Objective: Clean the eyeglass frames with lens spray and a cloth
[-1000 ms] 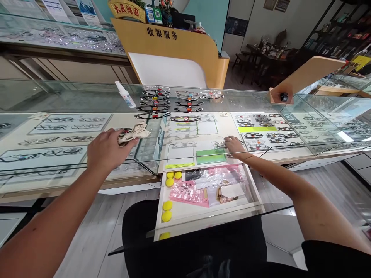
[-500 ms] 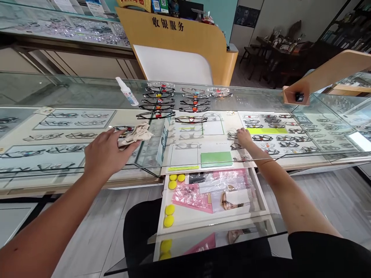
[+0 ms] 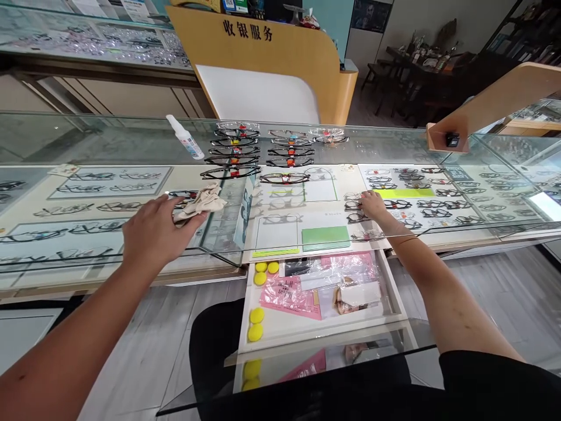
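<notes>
On the left, my left hand (image 3: 149, 231) is closed round a crumpled beige cloth (image 3: 204, 202) above the glass counter. A pair of dark eyeglasses (image 3: 183, 194) shows just behind that cloth; whether the fingers touch it I cannot tell. My right hand (image 3: 373, 204) is at the right, its fingers curled in at the end of a pair of eyeglasses (image 3: 353, 206). Its fingertips are small and partly hidden. More eyeglasses (image 3: 358, 217) lie just in front of this hand. Between my hands, dark-framed eyeglasses (image 3: 284, 178) with coloured tags lie in rows on the counter (image 3: 377, 155).
A white spray bottle (image 3: 186, 139) stands left of the rows. Below the counter an open drawer (image 3: 324, 336) holds pink packets (image 3: 289, 295) and yellow round cases (image 3: 255, 332). A wood-framed mirror (image 3: 495, 105) stands at right. A green card (image 3: 325, 238) lies near the front.
The view has shifted slightly. My right hand has moved a little to the right, and more of the eyeglasses beside it shows. My left hand still holds the cloth.
</notes>
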A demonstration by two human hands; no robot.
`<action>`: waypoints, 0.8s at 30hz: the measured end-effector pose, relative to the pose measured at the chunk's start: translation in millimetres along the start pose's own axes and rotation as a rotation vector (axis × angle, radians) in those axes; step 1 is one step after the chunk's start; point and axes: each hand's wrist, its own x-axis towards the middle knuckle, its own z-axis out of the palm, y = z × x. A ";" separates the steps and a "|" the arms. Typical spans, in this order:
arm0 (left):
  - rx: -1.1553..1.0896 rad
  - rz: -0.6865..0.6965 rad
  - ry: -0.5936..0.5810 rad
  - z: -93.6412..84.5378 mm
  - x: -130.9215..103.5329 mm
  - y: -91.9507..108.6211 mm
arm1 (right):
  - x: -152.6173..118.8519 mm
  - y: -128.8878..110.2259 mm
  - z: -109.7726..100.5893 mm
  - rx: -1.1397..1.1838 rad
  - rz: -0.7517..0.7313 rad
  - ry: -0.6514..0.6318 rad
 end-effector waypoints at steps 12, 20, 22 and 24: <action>-0.002 0.018 0.014 -1.0 -0.3 2.3 | -38.8 -4.4 -20.0 0.101 -0.032 -0.060; 0.003 0.033 0.031 0.3 1.0 1.9 | -64.8 -7.9 -27.9 0.117 -0.049 -0.090; 0.010 0.037 0.035 0.8 1.4 1.3 | -65.0 -10.0 -28.4 0.116 -0.045 -0.096; 0.015 0.039 0.031 1.0 1.7 1.0 | -64.8 -12.0 -28.3 0.114 -0.045 -0.100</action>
